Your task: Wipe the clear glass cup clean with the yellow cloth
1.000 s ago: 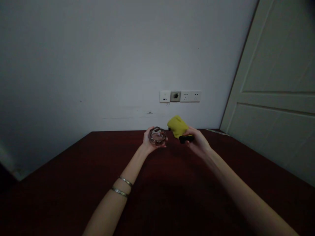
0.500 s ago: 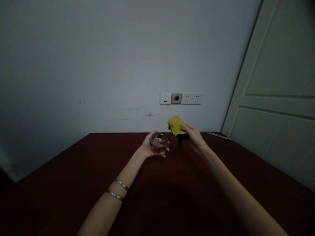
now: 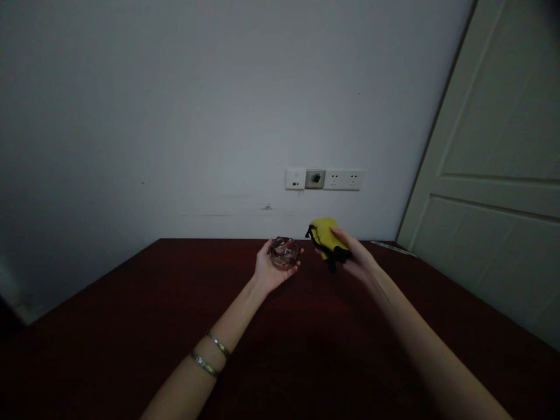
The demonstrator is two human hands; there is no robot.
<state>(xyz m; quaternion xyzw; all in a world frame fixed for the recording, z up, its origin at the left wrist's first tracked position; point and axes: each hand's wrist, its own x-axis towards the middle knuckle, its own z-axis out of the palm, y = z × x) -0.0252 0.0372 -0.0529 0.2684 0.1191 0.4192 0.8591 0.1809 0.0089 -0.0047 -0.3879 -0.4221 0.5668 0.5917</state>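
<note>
In my left hand (image 3: 268, 271) is a small, faceted glass ashtray (image 3: 285, 254), see-through with a brownish tint. Its bowl is tilted, and my fingers curl around its far and right sides. My right hand (image 3: 356, 256) grips a folded yellow cleaning cloth (image 3: 326, 232) with black edging, the thumb lying on top and the other fingers mostly hidden beneath. Cloth and ashtray are apart, with a narrow gap between them. Both hands are held above the dark red table (image 3: 289, 332).
Behind the table rises a pale wall (image 3: 219, 116) with a row of sockets (image 3: 343, 180). A panelled door (image 3: 494, 146) stands at the right. Near the table's back right corner lies a thin, flat strip (image 3: 392, 248).
My right hand has moved a little right and down with the cloth, which now shows more of its black edge. The ashtray has tilted slightly in my left hand.
</note>
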